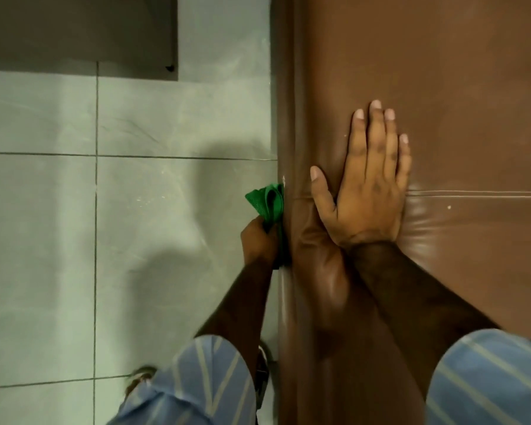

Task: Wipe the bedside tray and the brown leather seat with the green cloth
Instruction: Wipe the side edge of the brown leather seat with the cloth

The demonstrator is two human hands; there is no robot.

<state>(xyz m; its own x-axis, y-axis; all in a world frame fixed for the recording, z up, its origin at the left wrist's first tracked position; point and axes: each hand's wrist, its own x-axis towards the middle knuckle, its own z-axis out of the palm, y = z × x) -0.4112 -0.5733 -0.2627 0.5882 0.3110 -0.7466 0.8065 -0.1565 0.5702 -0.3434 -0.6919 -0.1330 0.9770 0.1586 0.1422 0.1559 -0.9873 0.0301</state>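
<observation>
Your left hand [259,240] grips the bunched green cloth [269,202], pressing it against the left side edge of the glossy brown leather seat [457,72]. Your right hand [367,185] lies flat on top near that edge, fingers spread, across a stitched seam [478,194]. Grey tiled floor [135,210] lies open to the left.

pale grey-green floor tiles [43,210] with dark grout lines, a dark grey panel [74,29] at top left.
</observation>
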